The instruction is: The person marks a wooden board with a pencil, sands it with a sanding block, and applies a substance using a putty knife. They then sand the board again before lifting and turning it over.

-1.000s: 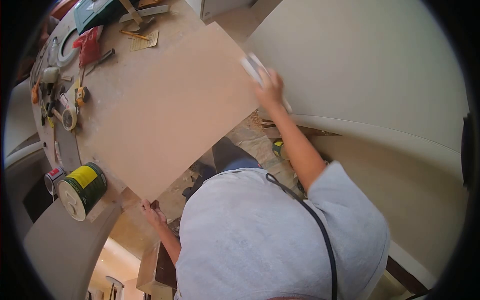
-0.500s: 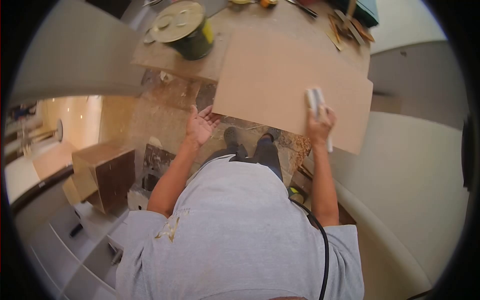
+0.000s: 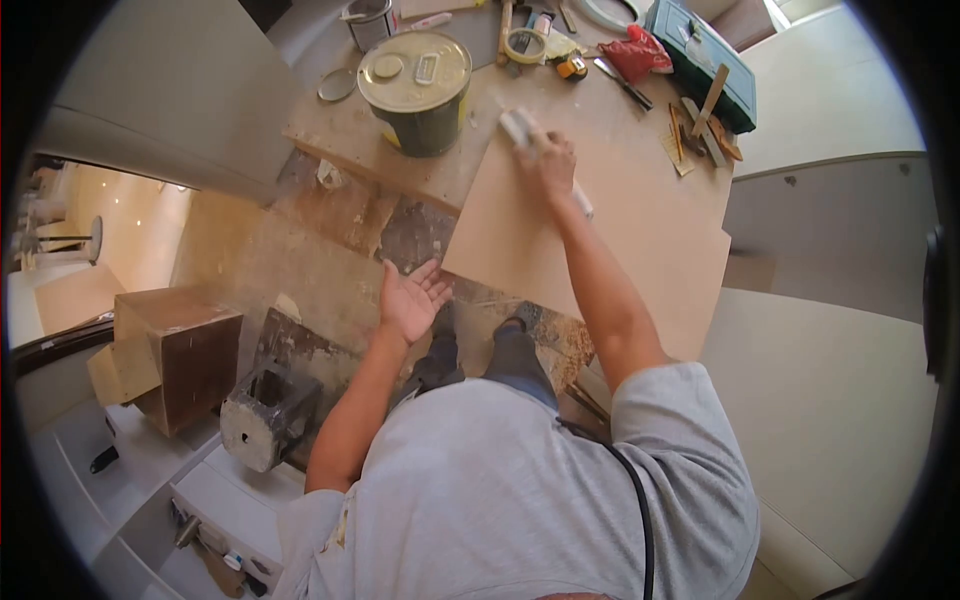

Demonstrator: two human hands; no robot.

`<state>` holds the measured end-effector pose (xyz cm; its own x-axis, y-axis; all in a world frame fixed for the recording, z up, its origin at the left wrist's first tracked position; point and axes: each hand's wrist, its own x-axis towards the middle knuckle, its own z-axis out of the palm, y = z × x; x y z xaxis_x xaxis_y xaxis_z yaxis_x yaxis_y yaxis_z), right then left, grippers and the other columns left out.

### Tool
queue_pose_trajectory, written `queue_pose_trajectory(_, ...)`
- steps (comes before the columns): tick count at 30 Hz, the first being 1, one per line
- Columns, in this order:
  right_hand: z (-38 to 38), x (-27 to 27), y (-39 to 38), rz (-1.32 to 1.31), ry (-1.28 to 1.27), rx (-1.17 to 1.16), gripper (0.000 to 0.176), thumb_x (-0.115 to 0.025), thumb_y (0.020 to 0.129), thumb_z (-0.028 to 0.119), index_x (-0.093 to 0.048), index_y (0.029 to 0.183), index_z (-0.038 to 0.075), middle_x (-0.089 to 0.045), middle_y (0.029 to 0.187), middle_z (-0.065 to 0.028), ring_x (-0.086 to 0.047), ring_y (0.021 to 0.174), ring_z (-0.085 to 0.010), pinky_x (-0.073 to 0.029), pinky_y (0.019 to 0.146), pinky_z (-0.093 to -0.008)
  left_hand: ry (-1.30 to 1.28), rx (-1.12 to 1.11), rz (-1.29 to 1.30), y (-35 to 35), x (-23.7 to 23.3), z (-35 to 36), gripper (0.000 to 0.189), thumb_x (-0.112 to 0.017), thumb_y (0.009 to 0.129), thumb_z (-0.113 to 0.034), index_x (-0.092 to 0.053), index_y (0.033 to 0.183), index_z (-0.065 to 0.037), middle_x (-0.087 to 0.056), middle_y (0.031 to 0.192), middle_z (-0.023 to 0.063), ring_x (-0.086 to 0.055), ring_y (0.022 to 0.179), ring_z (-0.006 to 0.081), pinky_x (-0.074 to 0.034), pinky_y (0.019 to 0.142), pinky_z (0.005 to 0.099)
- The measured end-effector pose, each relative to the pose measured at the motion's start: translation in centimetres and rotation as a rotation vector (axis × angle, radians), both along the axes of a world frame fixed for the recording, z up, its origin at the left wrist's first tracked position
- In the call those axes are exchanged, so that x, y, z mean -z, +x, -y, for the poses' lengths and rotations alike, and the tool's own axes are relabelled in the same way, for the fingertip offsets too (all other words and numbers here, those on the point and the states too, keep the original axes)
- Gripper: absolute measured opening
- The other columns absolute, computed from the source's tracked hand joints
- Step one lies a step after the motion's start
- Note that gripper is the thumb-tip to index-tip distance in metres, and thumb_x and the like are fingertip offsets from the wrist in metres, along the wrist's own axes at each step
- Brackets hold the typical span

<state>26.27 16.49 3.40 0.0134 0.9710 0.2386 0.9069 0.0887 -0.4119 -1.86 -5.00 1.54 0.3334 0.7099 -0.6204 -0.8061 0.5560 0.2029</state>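
A flat tan wooden board point(image 3: 630, 240) lies on the workbench point(image 3: 330, 130). My right hand point(image 3: 549, 165) is wrapped round a long white tool with a grey band point(image 3: 519, 127), blurred by motion, so I cannot tell its exact kind. The tool lies over the board's far left part, its other end showing below my fingers. My left hand point(image 3: 412, 305) is held palm up beside the board's near left corner, fingers spread and holding nothing. A dark tub with a lid point(image 3: 415, 85) stands on the bench just left of the board.
Along the back of the bench are a tape roll point(image 3: 524, 46), a tape measure point(image 3: 571, 67), a red bag point(image 3: 637, 54), a green toolbox point(image 3: 703, 65) and a wooden-handled tool point(image 3: 711, 98). An open can point(image 3: 370, 25) stands behind the tub. A wooden box point(image 3: 180, 350) is at left.
My right hand has swept the white tool from the board's near right part to its far left. My left hand stays open near the corner. The view has shifted, showing more of the bench's back.
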Motion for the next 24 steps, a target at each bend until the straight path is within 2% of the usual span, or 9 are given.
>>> queue_pose_trajectory(4,-7.9,0.1,0.4,0.034,-0.030,0.076,0.049,-0.071,0.087,0.037,-0.068,0.132,0.017,-0.063,0.121,-0.0215,-0.055,0.118,-0.0382,-0.044,0.103,-0.0499,0.037,0.059,-0.032,0.6,-0.8,0.3,0.104,-0.039,0.095,-0.078,-0.033,0.152,0.009,-0.049,0.143,0.0201,-0.045,0.138,0.0352,-0.034,0.116,0.0481)
queue_pose_trajectory(5,-6.8,1.3,-0.3,0.035,0.184,0.073,0.038,-0.075,0.082,0.036,-0.072,0.113,0.015,-0.063,0.115,-0.0191,-0.058,0.109,-0.0398,-0.048,0.092,-0.0506,0.037,0.050,-0.052,0.6,-0.9,0.1,0.103,-0.039,0.096,-0.078,-0.033,0.152,0.009,-0.049,0.144,0.0199,-0.045,0.138,0.0349,-0.034,0.116,0.0474)
queue_pose_trajectory(9,7.3,1.2,-1.8,0.045,0.284,-0.469,0.041,-0.071,0.075,0.018,-0.066,0.115,0.008,-0.062,0.085,-0.0137,-0.059,0.085,-0.0337,-0.044,0.074,-0.0478,-0.015,-0.009,-0.049,1.1,0.8,0.0,0.101,-0.040,0.097,-0.076,-0.034,0.152,0.008,-0.049,0.146,0.0199,-0.047,0.134,0.0338,-0.035,0.116,0.0459)
queue_pose_trajectory(12,21.3,-0.1,-4.2,-0.015,0.171,-0.605,0.047,-0.073,0.080,0.028,-0.066,0.126,0.016,-0.060,0.108,-0.0130,-0.058,0.105,-0.0326,-0.046,0.090,-0.0474,0.027,-0.039,0.054,1.2,1.0,0.1,0.099,-0.041,0.097,-0.074,-0.033,0.152,0.009,-0.048,0.147,0.0206,-0.048,0.134,0.0340,-0.035,0.116,0.0470)
queue_pose_trajectory(14,21.4,-1.0,-3.5,-0.029,0.093,-0.611,0.046,-0.071,0.082,0.027,-0.065,0.126,0.016,-0.061,0.108,-0.0114,-0.058,0.104,-0.0315,-0.047,0.088,-0.0474,-0.001,-0.054,0.062,1.2,0.8,0.6,0.098,-0.041,0.097,-0.074,-0.035,0.151,0.009,-0.048,0.147,0.0212,-0.047,0.135,0.0342,-0.035,0.117,0.0481)
queue_pose_trajectory(16,17.3,0.2,-2.2,-0.037,0.112,-0.576,0.043,-0.071,0.081,0.022,-0.066,0.122,0.015,-0.063,0.103,-0.0123,-0.059,0.098,-0.0322,-0.048,0.084,-0.0485,-0.017,-0.059,0.066,1.1,0.8,0.4,0.097,-0.042,0.097,-0.073,-0.037,0.150,0.009,-0.049,0.147,0.0217,-0.047,0.137,0.0345,-0.034,0.118,0.0492)
queue_pose_trajectory(20,3.1,1.0,8.9,0.030,0.189,-0.002,0.028,-0.070,0.079,0.022,-0.072,0.104,0.009,-0.066,0.093,-0.0197,-0.064,0.086,-0.0374,-0.051,0.075,-0.0540,0.002,-0.011,-0.049,1.0,1.3,0.9,0.088,-0.046,0.099,-0.068,-0.044,0.146,0.006,-0.054,0.141,0.0201,-0.049,0.134,0.0329,-0.037,0.115,0.0482)
queue_pose_trajectory(22,-1.5,-0.3,16.4,0.068,0.082,0.305,0.032,-0.074,0.083,0.032,-0.073,0.106,0.010,-0.067,0.097,-0.0213,-0.065,0.093,-0.0400,-0.052,0.082,-0.0516,0.001,0.011,-0.173,1.4,1.8,0.2,0.075,-0.050,0.102,-0.060,-0.046,0.145,0.001,-0.059,0.135,0.0146,-0.055,0.128,0.0291,-0.041,0.110,0.0446)
queue_pose_trajectory(24,-3.9,-1.8,24.7,0.152,0.092,0.372,0.041,-0.075,0.084,0.039,-0.073,0.113,0.011,-0.067,0.104,-0.0202,-0.064,0.099,-0.0398,-0.050,0.089,-0.0498,0.000,0.006,-0.253,1.8,2.2,0.4,0.069,-0.051,0.103,-0.056,-0.048,0.144,-0.001,-0.061,0.132,0.0124,-0.057,0.125,0.0280,-0.043,0.107,0.0432)
